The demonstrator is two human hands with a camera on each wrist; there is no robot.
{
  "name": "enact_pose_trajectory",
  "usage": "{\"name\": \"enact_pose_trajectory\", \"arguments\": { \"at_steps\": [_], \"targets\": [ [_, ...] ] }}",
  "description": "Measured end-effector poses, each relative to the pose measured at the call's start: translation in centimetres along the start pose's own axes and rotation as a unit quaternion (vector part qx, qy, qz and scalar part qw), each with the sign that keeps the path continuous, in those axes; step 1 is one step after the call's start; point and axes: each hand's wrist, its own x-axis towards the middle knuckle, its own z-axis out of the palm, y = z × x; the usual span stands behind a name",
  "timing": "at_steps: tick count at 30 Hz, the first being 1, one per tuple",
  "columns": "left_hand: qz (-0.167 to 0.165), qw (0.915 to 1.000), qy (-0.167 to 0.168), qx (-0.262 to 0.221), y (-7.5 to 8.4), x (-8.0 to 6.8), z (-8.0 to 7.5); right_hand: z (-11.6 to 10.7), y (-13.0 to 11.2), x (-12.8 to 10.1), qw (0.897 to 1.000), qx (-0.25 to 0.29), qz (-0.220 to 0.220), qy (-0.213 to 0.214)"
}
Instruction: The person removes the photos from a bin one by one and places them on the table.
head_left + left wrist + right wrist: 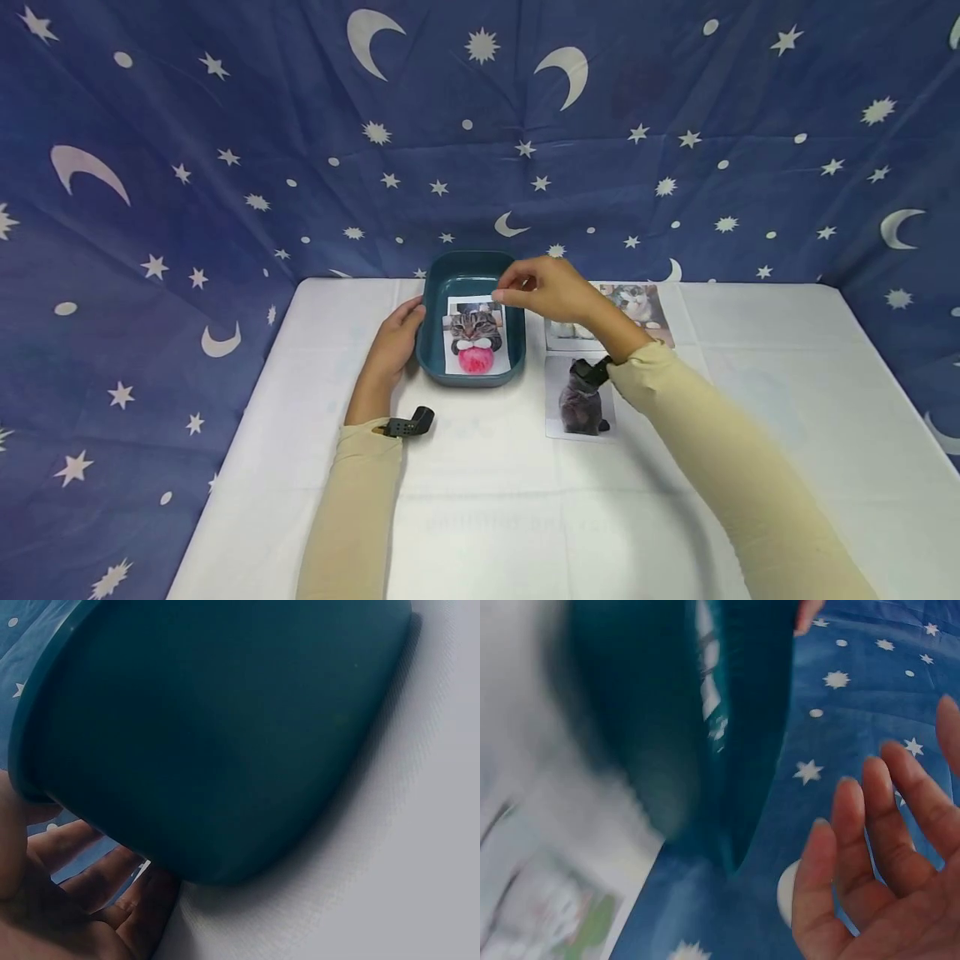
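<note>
A teal rectangular bin stands on the white table, with a few cat photo cards lying in it. My left hand holds the bin's left side; the left wrist view has the thumb at the rim and the fingers against the outer wall. Over the bin's right rim hovers my right hand, its fingers loosely bent. Nothing is between those fingers in the right wrist view. Beneath my right forearm lie a grey cat card and a larger cat picture, both partly covered.
A white cloth covers the table. Behind it and at the left hangs a blue curtain with moons and stars, close to the bin's far edge. Each wrist wears a small black camera.
</note>
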Motion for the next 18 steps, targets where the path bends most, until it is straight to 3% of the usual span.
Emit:
{"name": "enact_pose_trajectory", "arguments": {
  "at_steps": [4,8,18],
  "targets": [
    [0.000,1.0000,-0.004,-0.006,0.1,0.0,-0.1,0.8,-1.7,2.7,0.999,0.012,-0.015,-0.038],
    [0.000,0.9999,-0.009,-0.011,-0.1,0.0,-0.1,1.9,-2.4,4.8,0.999,0.018,-0.013,-0.047],
    [0.000,0.9998,-0.013,-0.016,0.0,0.0,-0.2,4.5,-1.3,8.2,0.996,-0.011,0.030,-0.081]
  ]
}}
